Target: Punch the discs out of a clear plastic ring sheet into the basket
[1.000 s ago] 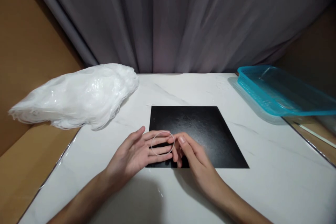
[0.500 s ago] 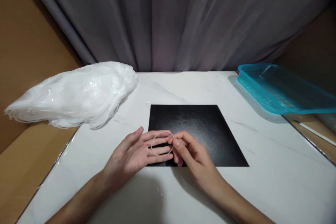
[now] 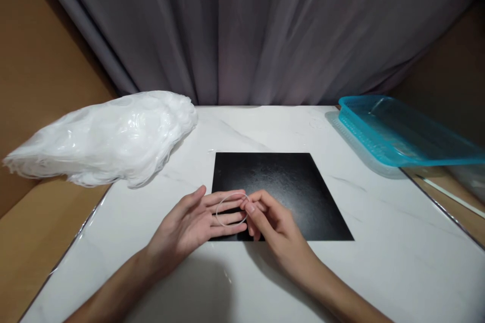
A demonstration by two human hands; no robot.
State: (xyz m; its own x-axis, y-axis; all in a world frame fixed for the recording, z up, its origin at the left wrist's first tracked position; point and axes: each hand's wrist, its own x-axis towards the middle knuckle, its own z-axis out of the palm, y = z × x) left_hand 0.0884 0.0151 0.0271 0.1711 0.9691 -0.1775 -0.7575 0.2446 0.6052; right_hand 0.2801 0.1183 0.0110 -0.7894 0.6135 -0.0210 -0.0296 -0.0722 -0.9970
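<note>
My right hand (image 3: 276, 222) pinches a thin, whitish, translucent ring (image 3: 217, 216) at its right side, between thumb and fingertips. My left hand (image 3: 197, 219) is open, palm up, with its fingers stretched out flat behind the ring. The ring lies over or just in front of those fingers; whether it touches them I cannot tell. Both hands are over the near edge of a black square mat (image 3: 280, 176) on the table.
At the left, a large heap of thin white translucent plastic (image 3: 113, 133) lies on the white marbled table (image 3: 242, 131). A blue plastic basket (image 3: 379, 146) stands at the right, close to a pale thin stick (image 3: 450, 196). A grey curtain (image 3: 242, 30) hangs behind.
The view has shifted slightly, so everything sits a little further left and lower. Both hands keep nearly the same pose, with the ring still pinched by my right hand.
</note>
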